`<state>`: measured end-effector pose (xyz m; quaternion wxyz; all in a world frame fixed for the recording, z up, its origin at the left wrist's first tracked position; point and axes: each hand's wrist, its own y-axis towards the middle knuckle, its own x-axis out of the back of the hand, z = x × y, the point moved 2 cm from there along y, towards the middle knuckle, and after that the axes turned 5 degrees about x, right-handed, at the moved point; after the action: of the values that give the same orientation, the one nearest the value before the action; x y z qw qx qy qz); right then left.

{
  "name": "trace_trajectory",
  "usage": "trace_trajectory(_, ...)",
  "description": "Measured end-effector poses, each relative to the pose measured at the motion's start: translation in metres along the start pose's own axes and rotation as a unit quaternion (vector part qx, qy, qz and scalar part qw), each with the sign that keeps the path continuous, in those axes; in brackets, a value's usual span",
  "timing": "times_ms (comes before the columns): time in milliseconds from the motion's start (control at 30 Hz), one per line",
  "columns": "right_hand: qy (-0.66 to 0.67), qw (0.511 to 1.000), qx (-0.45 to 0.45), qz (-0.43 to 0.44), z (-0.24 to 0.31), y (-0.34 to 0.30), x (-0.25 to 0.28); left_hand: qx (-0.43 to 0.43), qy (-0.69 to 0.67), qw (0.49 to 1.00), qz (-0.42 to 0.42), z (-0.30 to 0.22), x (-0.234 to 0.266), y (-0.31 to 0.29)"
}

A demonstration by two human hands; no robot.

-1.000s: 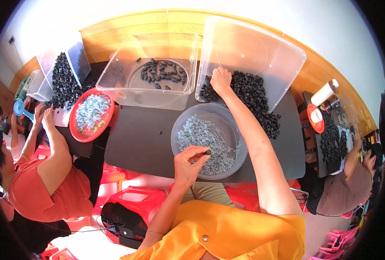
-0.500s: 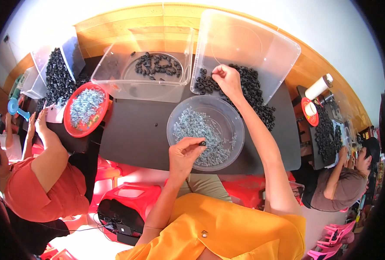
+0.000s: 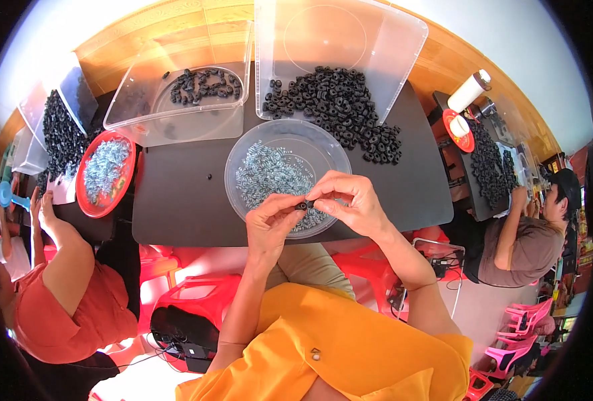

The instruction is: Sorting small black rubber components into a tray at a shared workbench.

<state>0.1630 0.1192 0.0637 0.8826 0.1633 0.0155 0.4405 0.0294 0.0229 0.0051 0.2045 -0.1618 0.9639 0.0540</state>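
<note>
My left hand pinches a small black plastic piece between thumb and fingertips. Meeting it from the other side, my right hand has its thumb and fingers closed at the same spot; whatever it grips is too small to make out. Both hands are over the near edge of a round clear basin, which holds many tiny silvery-blue pieces that look like springs. Beyond the basin, a heap of black plastic pieces spills from a clear bin tipped on its side.
Left of the heap, another clear bin holds scattered black pieces. One loose black piece lies on the dark table. A red tray of silvery pieces stands left. People work at both sides.
My right hand has come back from the black heap to meet my left hand over the basin's near edge. The view has shifted somewhat.
</note>
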Motion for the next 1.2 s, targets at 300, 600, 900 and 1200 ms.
trace_trajectory(300,-0.113,0.994,0.012,0.003,0.001,0.000,-0.006,-0.021,0.011,1.000,0.007,0.000,0.000,-0.004)
trace_trajectory(600,-0.267,0.958,0.107,-0.001,0.001,-0.001,-0.017,-0.038,0.117,0.992,-0.017,0.002,-0.001,-0.003)
trace_trajectory(900,-0.421,0.893,0.162,0.006,-0.014,-0.003,-0.028,-0.020,0.207,0.974,-0.090,0.011,-0.004,0.004)
trace_trajectory(1200,-0.457,0.869,0.187,0.017,-0.009,-0.011,-0.035,0.031,0.179,0.978,-0.102,0.008,-0.004,0.006)
